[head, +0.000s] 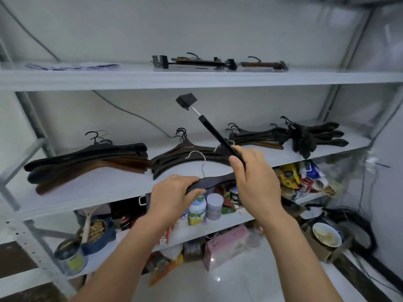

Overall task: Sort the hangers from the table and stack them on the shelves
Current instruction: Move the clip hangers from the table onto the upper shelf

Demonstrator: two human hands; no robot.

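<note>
My right hand point(253, 177) grips a black clip hanger point(209, 129) by its bar, tilted up to the left, its clip end in front of the middle shelf's back wall. My left hand point(172, 197) holds a dark curved hanger point(209, 180) with a silver hook at the front edge of the middle shelf point(104, 188). On that shelf lie several stacks of dark and brown hangers: one at the left point(87, 162), one in the middle point(185, 155), two at the right point(257, 136) point(316, 136). Clip hangers point(218, 62) lie on the top shelf point(196, 78).
The lower shelf point(218, 227) holds bottles point(197, 209), jars, food packets point(305, 177) and tins. A pink box point(226, 247), a bowl point(326, 237) and cables point(357, 227) sit on the white floor below. Papers point(72, 66) lie on the top shelf at left.
</note>
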